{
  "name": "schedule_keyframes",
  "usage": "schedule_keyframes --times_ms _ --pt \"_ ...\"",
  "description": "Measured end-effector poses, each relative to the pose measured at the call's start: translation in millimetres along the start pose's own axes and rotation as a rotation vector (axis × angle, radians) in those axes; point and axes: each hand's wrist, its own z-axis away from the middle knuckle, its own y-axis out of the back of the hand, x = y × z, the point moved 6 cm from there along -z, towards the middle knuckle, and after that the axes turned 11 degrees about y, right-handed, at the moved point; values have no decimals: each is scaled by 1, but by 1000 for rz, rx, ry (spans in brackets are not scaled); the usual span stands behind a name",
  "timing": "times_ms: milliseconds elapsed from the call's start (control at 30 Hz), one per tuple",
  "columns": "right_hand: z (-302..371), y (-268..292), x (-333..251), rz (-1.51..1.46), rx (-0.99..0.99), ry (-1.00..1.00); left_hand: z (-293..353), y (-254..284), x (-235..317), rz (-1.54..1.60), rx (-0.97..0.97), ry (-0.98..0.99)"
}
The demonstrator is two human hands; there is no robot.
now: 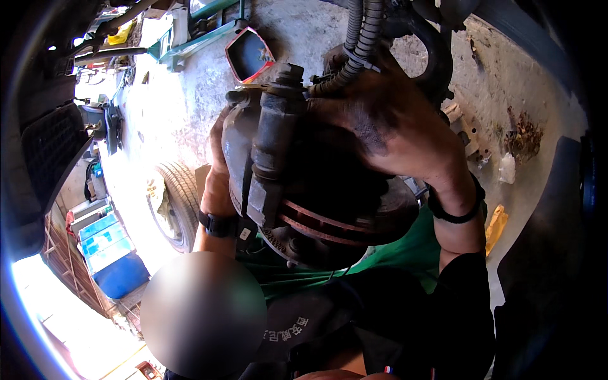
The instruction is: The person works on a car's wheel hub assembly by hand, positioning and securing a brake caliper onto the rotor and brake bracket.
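A dark, angular tray with a red rim (242, 58) holds small scraps at one side; what the blue rectangular box (117, 273) contains cannot be told. Pale concrete floor (196, 76) stretches between tray and black rubber tire (180, 197). The rusty, round metal brake disc (339, 229) and grey metal caliper (273, 142) lie between the hands: left hand (218, 145) beside the caliper, right hand (396, 120) above the disc, both grips hidden, closure unclear.

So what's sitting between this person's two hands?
In the head view, a grimy brake caliper lies between the left hand and the right hand. Beside it, toward the right hand, it's too shadowed to make out more.
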Motion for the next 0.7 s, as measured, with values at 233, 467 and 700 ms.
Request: schedule_keyframes --times_ms 233,467,700 --pt "-1 6 -3 -78 -38 4 1 -22 2 -67 -7 -63" --pt "6 -1 -1 100 13 56 3 -28 2 -52 -44 -76" --pt "7 -6 -1 71 -26 63 -2 -34 4 -34 -110 -46"
